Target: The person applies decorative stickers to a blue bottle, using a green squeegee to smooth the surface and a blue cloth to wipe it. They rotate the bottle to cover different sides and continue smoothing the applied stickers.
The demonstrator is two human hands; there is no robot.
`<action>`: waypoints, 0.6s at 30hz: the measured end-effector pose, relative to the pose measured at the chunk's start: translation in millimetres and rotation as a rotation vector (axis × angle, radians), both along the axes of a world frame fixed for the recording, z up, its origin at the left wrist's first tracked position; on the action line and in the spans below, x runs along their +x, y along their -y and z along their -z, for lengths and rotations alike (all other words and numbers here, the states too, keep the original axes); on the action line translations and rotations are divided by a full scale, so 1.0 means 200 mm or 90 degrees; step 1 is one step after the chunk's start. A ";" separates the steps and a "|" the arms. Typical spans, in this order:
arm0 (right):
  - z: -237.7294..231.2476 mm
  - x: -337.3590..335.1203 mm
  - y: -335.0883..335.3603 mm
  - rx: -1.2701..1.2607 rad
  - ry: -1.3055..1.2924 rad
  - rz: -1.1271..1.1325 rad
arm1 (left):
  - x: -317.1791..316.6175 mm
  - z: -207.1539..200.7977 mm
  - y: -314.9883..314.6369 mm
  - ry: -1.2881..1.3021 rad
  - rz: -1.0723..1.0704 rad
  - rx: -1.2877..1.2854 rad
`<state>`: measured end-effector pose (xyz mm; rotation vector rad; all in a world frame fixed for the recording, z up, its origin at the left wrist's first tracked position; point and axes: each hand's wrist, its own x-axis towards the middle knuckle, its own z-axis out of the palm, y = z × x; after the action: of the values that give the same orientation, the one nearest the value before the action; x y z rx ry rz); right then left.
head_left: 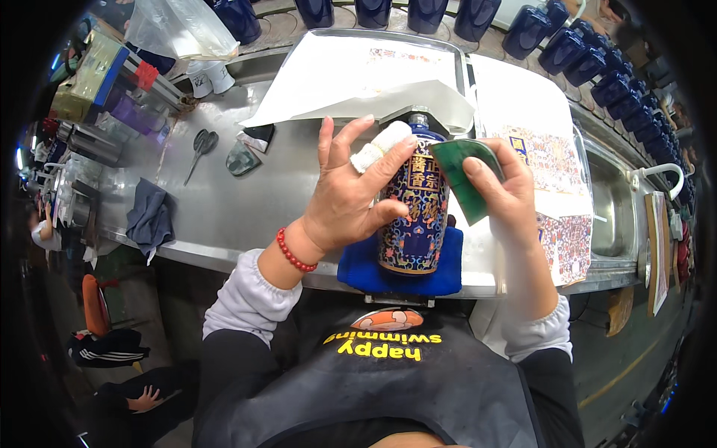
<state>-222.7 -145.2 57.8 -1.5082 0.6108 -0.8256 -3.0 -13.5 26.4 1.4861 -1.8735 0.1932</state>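
Note:
A dark blue bottle (pixel 414 216) with a colourful floral pattern and gold lettering stands on a folded blue cloth (pixel 358 270) at the counter's front edge. My left hand (pixel 347 194), a red bead bracelet at its wrist, is beside it with fingers spread. Its index fingertip and thumb reach the bottle's left side; whether they press on it I cannot tell. White cloth wrapping (pixel 381 145) shows at a finger of this hand. With my right hand (pixel 511 190) I pinch a flat green scraper (pixel 464 179), close to the bottle's upper right side.
Behind the bottle, a tray (pixel 358 67) holds white sheets. Patterned decal sheets (pixel 553 160) lie to the right, before a sink (pixel 612 201). Scissors (pixel 200 153), a dark green scraper (pixel 243 159) and a grey cloth (pixel 149 216) lie left. Several blue bottles (pixel 526 33) line a conveyor (pixel 508 67).

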 end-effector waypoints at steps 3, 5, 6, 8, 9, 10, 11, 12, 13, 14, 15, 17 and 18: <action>0.12 -0.02 0.00 0.052 0.004 0.024 | -0.03 0.02 0.03 -0.054 -0.028 0.011; 0.17 -0.03 0.00 0.040 0.021 0.022 | -0.05 0.04 0.04 -0.107 -0.025 0.006; 0.18 -0.03 0.00 0.058 -0.001 0.056 | -0.05 0.05 0.04 -0.134 -0.026 -0.001; 0.16 -0.02 0.02 0.052 0.052 0.058 | -0.06 0.06 0.04 -0.159 -0.023 0.005; 0.13 -0.01 0.03 0.077 0.055 0.070 | -0.06 0.06 0.04 -0.164 -0.020 0.000; 0.10 0.00 0.03 0.096 0.011 0.070 | -0.06 0.06 0.04 -0.177 -0.028 0.006; 0.07 0.03 0.05 0.097 0.012 0.049 | -0.06 0.05 0.04 -0.181 -0.033 0.007; 0.04 0.03 0.05 0.094 0.028 -0.005 | -0.06 0.04 0.04 -0.177 -0.035 0.013; 0.03 0.05 0.06 0.009 -0.029 0.039 | -0.06 0.02 0.04 -0.129 -0.036 0.002; 0.01 0.04 0.08 -0.183 -0.125 0.144 | -0.06 0.00 0.04 -0.073 -0.035 -0.006; 0.01 0.03 0.07 -0.093 -0.069 0.148 | -0.05 -0.01 0.04 -0.032 -0.032 -0.032; 0.04 -0.01 0.07 0.032 0.090 0.103 | -0.05 -0.04 0.06 0.028 0.046 -0.027; 0.06 -0.02 0.07 0.044 0.080 0.090 | -0.04 -0.05 0.08 0.066 0.068 -0.014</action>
<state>-226.5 -158.5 44.8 -1.3520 0.6511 -0.9894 -11.0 -28.6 36.6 1.3803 -2.0207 0.2445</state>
